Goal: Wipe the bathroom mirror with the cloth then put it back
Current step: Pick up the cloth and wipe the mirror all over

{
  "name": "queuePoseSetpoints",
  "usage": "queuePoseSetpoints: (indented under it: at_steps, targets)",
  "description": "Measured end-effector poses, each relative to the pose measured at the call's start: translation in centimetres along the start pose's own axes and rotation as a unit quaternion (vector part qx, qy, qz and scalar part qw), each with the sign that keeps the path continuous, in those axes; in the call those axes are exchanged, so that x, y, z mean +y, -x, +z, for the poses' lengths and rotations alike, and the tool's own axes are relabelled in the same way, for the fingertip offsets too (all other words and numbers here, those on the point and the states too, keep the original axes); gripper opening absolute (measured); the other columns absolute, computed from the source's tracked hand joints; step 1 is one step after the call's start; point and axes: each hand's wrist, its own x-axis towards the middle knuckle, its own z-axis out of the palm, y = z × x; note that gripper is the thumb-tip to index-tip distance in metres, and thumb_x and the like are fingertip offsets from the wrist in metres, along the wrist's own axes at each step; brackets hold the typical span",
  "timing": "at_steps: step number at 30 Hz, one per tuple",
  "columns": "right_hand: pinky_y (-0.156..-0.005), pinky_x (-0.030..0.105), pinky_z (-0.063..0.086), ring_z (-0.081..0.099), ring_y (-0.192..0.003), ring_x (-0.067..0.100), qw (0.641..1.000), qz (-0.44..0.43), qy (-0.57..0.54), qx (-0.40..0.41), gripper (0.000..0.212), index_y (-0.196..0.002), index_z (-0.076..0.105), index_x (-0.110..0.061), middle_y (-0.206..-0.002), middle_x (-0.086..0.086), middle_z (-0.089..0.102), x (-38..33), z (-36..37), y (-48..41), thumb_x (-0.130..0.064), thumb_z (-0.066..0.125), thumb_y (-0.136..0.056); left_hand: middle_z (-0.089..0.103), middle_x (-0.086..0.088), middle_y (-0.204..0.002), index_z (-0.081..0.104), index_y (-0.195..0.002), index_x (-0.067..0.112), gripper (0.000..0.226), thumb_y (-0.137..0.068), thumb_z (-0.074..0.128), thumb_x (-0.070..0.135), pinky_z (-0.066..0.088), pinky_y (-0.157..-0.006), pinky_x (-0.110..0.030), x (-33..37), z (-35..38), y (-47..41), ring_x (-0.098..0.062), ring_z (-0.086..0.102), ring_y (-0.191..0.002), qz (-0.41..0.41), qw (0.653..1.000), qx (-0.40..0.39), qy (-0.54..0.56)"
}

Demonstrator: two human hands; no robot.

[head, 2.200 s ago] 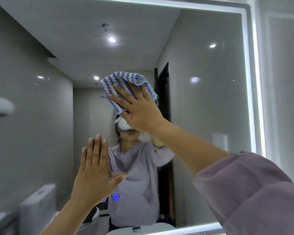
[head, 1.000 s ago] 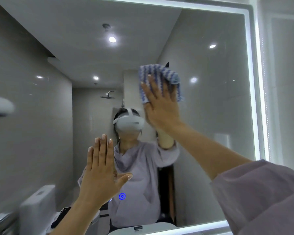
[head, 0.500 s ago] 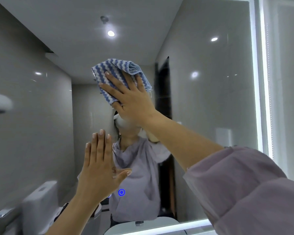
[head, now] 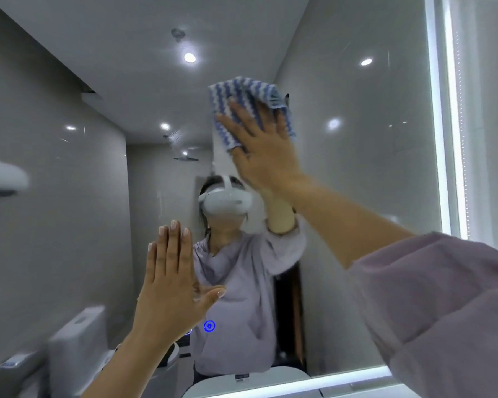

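Observation:
The large bathroom mirror (head: 371, 196) fills the view, with a lit strip along its right and bottom edges. My right hand (head: 265, 150) presses a blue-and-white striped cloth (head: 236, 101) flat against the upper middle of the glass, fingers spread over it. My left hand (head: 170, 285) rests flat on the glass lower left, fingers together and pointing up, with nothing in it. My lilac sleeve (head: 437, 311) covers the lower right.
The mirror reflects a person in a lilac top, grey tiled walls, ceiling spotlights, a shower head and a toilet cistern (head: 75, 340) at lower left. A blue lit touch button (head: 209, 326) glows on the glass. A white fixture (head: 0, 179) juts in at the left edge.
My right hand has swept the cloth rightward across the glass from the upper left of centre, as part of a back-and-forth wipe. My left hand stays flat in place.

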Motion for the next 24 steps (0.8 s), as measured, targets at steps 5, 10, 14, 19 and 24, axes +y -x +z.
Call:
queuePoseSetpoints:
  at_steps: [5, 10, 14, 19, 24]
  targets:
    - [-0.119, 0.047, -0.006, -0.003, -0.148, 0.031, 0.99, 0.14, -0.032, 0.016, 0.054, -0.152, 0.016, -0.036, -0.162, -0.006, 0.007, 7.8, -0.2, 1.6, -0.038, 0.031, -0.1, 0.002, -0.024, -0.156, 0.01, -0.146, -0.007, 0.111, -0.074, 0.033, 0.074, -0.004, -0.118, -0.042, -0.1, 0.1, 0.0, -0.035, -0.001, -0.145, 0.004, 1.0, -0.01, -0.006]
    - [-0.12, 0.046, -0.007, -0.004, -0.149, 0.027, 0.962, 0.273, -0.026, 0.017, 0.057, -0.152, 0.009, -0.037, -0.162, -0.006, 0.003, 13.9, 0.0, 5.3, -0.034, 0.032, -0.1, 0.001, -0.023, -0.156, 0.01, -0.146, -0.007, 0.111, -0.073, 0.033, 0.074, -0.005, -0.118, -0.042, -0.3, 0.3, 0.0, -0.034, -0.003, -0.145, 0.002, 1.0, -0.011, -0.003]
    - [-0.12, 0.047, -0.007, -0.007, -0.149, 0.027, 0.959, 0.282, -0.017, 0.008, 0.056, -0.153, 0.006, -0.035, -0.162, -0.003, 0.0, 14.9, 0.0, 6.5, -0.033, 0.029, -0.102, 0.0, -0.023, -0.156, 0.009, -0.146, -0.007, 0.112, -0.073, 0.033, 0.074, -0.004, -0.118, -0.043, -0.4, 0.5, 0.0, -0.034, -0.003, -0.145, 0.003, 1.0, -0.011, -0.002]
    - [-0.117, 0.05, -0.012, -0.01, -0.148, 0.031, 0.95, 0.311, -0.032, -0.01, 0.058, -0.153, 0.002, -0.034, -0.162, 0.002, -0.005, 13.6, 0.1, 5.9, -0.034, 0.028, -0.101, -0.001, -0.023, -0.156, 0.008, -0.146, -0.007, 0.112, -0.074, 0.029, 0.076, -0.008, -0.118, -0.041, -0.4, 0.5, -0.1, -0.034, -0.005, -0.145, 0.0, 1.0, -0.021, -0.001]
    - [-0.117, 0.052, -0.008, -0.002, -0.148, 0.033, 0.963, 0.27, 0.01, -0.017, 0.06, -0.153, 0.003, -0.029, -0.162, 0.002, 0.0, 9.2, 1.0, 7.5, -0.035, 0.029, -0.099, 0.002, -0.024, -0.156, 0.01, -0.146, -0.007, 0.11, -0.078, 0.014, 0.08, -0.005, -0.118, -0.043, -0.3, 0.6, -0.1, -0.036, -0.001, -0.145, 0.0, 1.0, -0.013, 0.015]
